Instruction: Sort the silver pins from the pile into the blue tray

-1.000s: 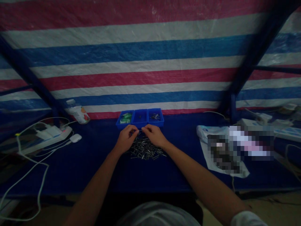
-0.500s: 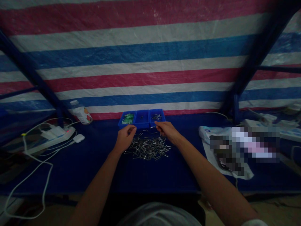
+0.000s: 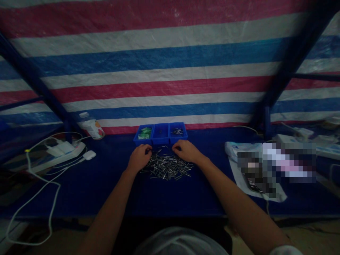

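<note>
One bottle (image 3: 92, 128) far left, probably parked out of the way. Left hand (image 3: 140, 157) curled by one heap of metal pins (image 3: 170, 167), too many to count; can't tell if it's pinching any. One three-bin blue tray (image 3: 160, 140) right behind, likely for short reaches. Right hand (image 3: 186, 151) apart from the left, grip unclear too.

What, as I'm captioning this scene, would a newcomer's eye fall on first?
The red, white and blue striped sheet behind the table spans the upper view. Below, a shiny pile of thin metal pieces lies between the left hand and the right hand. Just beyond it sits a blue three-compartment tray, green items in its left section.
</note>
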Tool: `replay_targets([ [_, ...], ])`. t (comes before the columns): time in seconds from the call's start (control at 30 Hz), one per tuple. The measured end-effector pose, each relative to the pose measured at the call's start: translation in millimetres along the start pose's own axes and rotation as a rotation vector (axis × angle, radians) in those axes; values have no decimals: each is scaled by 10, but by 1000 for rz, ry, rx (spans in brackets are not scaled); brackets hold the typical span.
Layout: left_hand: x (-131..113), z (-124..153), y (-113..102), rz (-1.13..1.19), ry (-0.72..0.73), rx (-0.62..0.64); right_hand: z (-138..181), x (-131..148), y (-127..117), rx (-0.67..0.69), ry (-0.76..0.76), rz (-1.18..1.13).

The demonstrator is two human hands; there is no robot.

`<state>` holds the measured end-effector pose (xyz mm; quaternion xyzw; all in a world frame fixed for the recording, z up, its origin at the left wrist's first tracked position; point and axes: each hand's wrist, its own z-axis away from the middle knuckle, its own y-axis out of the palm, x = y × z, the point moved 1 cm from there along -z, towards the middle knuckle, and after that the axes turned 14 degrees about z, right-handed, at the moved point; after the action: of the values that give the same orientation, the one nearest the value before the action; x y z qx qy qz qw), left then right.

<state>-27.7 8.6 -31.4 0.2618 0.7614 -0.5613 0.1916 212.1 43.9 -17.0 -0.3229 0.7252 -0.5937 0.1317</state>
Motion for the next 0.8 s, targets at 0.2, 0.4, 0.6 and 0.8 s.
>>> replay_targets([
  [0.2,-23,-4,-2,41,-13,69,-29,202,96,-58,-99,121],
  [0.4,-27,-4,51,-11,76,47,-68,320,142,-11,-66,218],
  [0.6,-43,-7,48,20,116,121,-69,319,127,-113,-47,84],
  [0.8,-24,-2,40,54,109,98,-149,341,92,-152,19,-535],
])
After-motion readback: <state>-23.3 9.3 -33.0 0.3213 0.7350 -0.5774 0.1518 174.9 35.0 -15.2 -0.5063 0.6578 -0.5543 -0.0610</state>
